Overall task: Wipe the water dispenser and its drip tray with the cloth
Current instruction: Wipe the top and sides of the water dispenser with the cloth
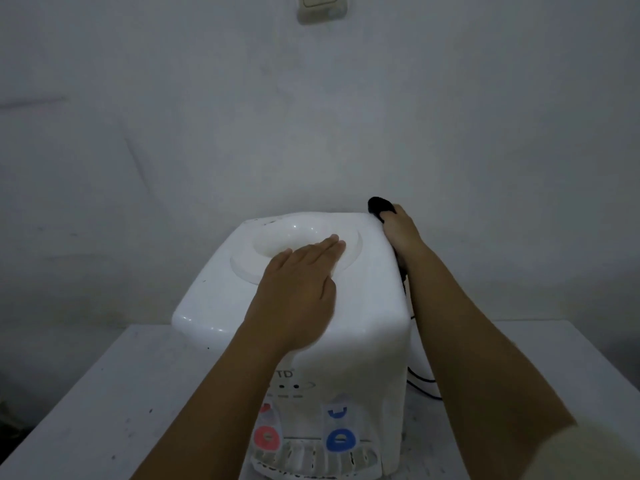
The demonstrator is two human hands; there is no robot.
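A white tabletop water dispenser [367, 317] stands on a white table [104, 393], with a round bottle well in its top. Its red tap [266, 438] and blue tap [341, 439] hang over the slotted drip tray [311, 460] at the front. My left hand [298, 292] lies flat, palm down, on the dispenser's top beside the well, holding nothing. My right hand [401, 230] reaches to the back right corner of the dispenser and grips a black cloth [379, 205], pressed against the upper right side.
A black power cord [420, 379] runs down behind the dispenser's right side onto the table. A bare white wall rises close behind, with a light switch [322, 6] at the top. The table's left edge drops to a dark floor.
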